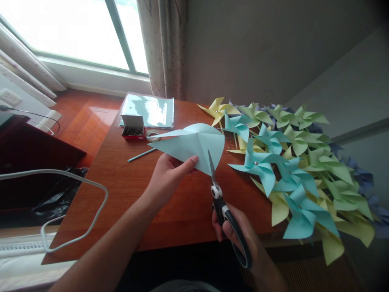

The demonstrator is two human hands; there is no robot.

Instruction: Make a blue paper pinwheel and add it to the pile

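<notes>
Above the middle of the table, my left hand (174,174) pinches a light blue sheet of paper (194,142) along its near edge, thumb on top. The sheet has creases and a slit that opens toward the left. My right hand (237,227) grips a pair of scissors (223,211) with black and white handles. Their blades meet the near right corner of the paper, one blade showing on top of it. What lies under the sheet is hidden.
Finished paper pinwheels (257,164) in blue, yellow, green and purple crowd the right side. Behind the paper are a small box of pins (133,132), a tape roll (152,135) and plastic-covered blue sheets (147,111). A blue stick (141,155) and a white cable (105,190) lie left.
</notes>
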